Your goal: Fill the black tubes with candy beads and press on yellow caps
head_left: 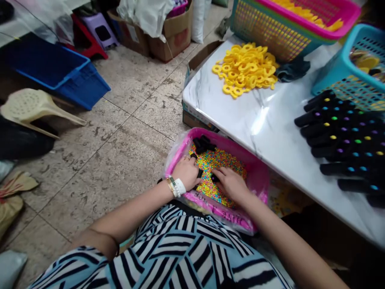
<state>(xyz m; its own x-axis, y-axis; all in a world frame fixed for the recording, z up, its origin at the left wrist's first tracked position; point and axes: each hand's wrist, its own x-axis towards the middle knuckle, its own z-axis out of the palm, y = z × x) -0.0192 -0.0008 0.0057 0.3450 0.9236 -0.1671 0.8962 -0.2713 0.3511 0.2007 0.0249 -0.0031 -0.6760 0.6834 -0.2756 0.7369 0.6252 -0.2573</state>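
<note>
A pink basin (257, 182), lined with clear plastic, sits at my lap and holds many small coloured beads (221, 158). My left hand (185, 173), with bracelets at the wrist, is closed around short black pieces (199, 173) over the basin's left side. On the right of the beads, my right hand (232, 184) has its fingers closed on another short black piece (214, 178). Several loose black pieces (204, 143) lie on the beads at the basin's far end. Parts of both hands' fingertips are hidden.
To the right, a marble-patterned table (228, 114) carries a pile of yellow rings (246, 68), rows of black tubes with coloured dots (339, 140), stacked baskets (270, 32) and a turquoise basket (337, 80). A blue crate (84, 86) and cream stool (30, 105) stand left.
</note>
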